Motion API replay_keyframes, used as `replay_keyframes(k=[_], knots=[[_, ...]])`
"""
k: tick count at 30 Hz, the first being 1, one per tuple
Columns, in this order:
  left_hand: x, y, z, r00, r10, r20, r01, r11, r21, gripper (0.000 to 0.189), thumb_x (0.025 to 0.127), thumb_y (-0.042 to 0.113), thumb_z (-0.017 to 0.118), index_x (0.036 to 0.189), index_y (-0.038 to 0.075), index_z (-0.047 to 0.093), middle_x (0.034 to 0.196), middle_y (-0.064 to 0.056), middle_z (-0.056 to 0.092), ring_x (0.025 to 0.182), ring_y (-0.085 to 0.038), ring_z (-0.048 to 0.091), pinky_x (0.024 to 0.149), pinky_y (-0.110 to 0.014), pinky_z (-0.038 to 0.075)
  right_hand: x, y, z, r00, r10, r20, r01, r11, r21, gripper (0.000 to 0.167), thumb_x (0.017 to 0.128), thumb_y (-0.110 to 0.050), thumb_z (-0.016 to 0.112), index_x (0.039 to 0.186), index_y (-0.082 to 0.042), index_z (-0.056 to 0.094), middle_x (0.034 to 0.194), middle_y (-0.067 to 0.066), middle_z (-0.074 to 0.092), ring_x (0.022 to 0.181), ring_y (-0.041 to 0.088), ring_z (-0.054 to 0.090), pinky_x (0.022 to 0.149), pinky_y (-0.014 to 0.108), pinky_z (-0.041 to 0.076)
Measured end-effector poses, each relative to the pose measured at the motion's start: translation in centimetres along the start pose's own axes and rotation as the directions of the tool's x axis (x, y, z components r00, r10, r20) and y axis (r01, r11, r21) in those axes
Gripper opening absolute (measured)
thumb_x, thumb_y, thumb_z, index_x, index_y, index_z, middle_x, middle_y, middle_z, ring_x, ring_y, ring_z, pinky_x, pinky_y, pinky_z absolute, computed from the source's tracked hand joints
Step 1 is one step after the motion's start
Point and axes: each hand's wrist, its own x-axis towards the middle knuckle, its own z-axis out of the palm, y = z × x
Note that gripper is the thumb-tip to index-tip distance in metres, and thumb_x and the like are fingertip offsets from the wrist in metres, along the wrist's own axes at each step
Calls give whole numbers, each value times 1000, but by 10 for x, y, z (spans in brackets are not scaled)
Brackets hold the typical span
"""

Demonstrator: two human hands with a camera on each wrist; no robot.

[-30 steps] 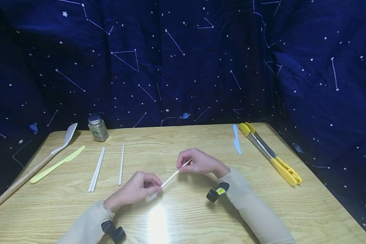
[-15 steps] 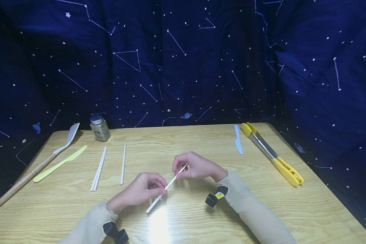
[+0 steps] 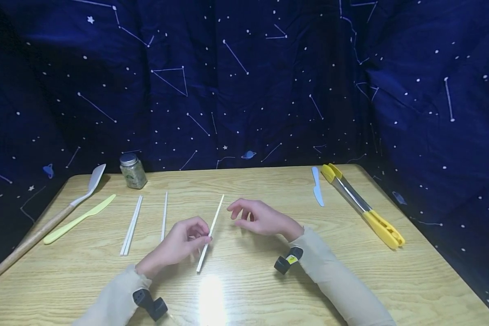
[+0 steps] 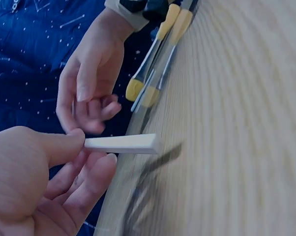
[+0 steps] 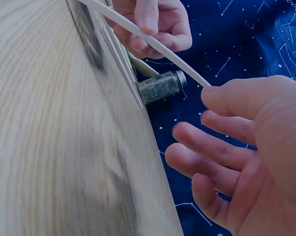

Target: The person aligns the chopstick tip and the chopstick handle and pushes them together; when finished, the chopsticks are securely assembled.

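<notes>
A pale chopstick (image 3: pixel 217 214) slants above the table in the head view, its far end pointing up and slightly right. My left hand (image 3: pixel 181 244) pinches it between thumb and fingers around its middle. Seen from the left wrist, the squared thick end of the chopstick (image 4: pixel 126 144) sticks out past the thumb. To the right, my right hand (image 3: pixel 262 218) hovers with spread, loosely bent fingers and holds nothing. In the right wrist view the chopstick (image 5: pixel 160 46) runs toward the right thumb tip. Left of the left hand lie one chopstick (image 3: pixel 165 212) and a close pair of chopsticks (image 3: pixel 131 225).
At the left are a wooden-handled spatula (image 3: pixel 53 226) and a pale yellow plastic knife (image 3: pixel 79 219). A lidded glass jar (image 3: pixel 133 172) stands at the back. A light blue knife (image 3: pixel 317 186) and yellow-tipped tongs (image 3: pixel 362 206) lie at the right of the table (image 3: pixel 289 299).
Both hands held the chopstick earlier. The right hand has let go and its fingers have spread. The chopstick has turned steeper in the left hand, which has shifted slightly left.
</notes>
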Motion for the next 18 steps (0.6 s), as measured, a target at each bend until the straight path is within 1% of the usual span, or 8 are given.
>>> replay_keyframes(k=[5, 9, 15, 18], knots=[[2, -4, -11, 997, 2, -82, -1, 1000, 20, 8, 89, -1, 64, 95, -1, 58, 83, -16, 62, 66, -17, 61, 50, -34, 55, 0, 1, -2, 998, 17, 58, -16, 1000, -22, 27, 95, -9, 57, 119, 3, 57, 93, 13, 69, 73, 11, 59, 68, 27, 53], [1, -6, -20, 990, -20, -139, 27, 999, 46, 13, 86, -5, 64, 97, -4, 57, 82, -15, 61, 65, -18, 61, 50, -33, 55, 0, 2, -3, 997, 28, 75, -27, 999, -22, 25, 95, -9, 55, 117, 3, 57, 91, 14, 69, 72, 11, 58, 67, 26, 52], [0, -11, -31, 978, -31, -208, 67, 983, 169, 17, 83, -6, 67, 98, -3, 60, 81, -10, 63, 66, -12, 62, 52, -29, 55, -3, 4, -4, 995, 51, 81, -51, 999, -4, 22, 96, -9, 56, 115, 3, 58, 92, 13, 69, 73, 12, 58, 68, 24, 50], [0, -14, -36, 968, -25, -250, 90, 964, 251, 17, 82, -6, 68, 97, -2, 62, 79, -8, 65, 64, -12, 62, 53, -27, 54, -4, 6, -5, 995, 58, 84, -58, 998, 0, 23, 96, -10, 56, 115, 2, 58, 93, 13, 69, 73, 12, 58, 69, 24, 51]])
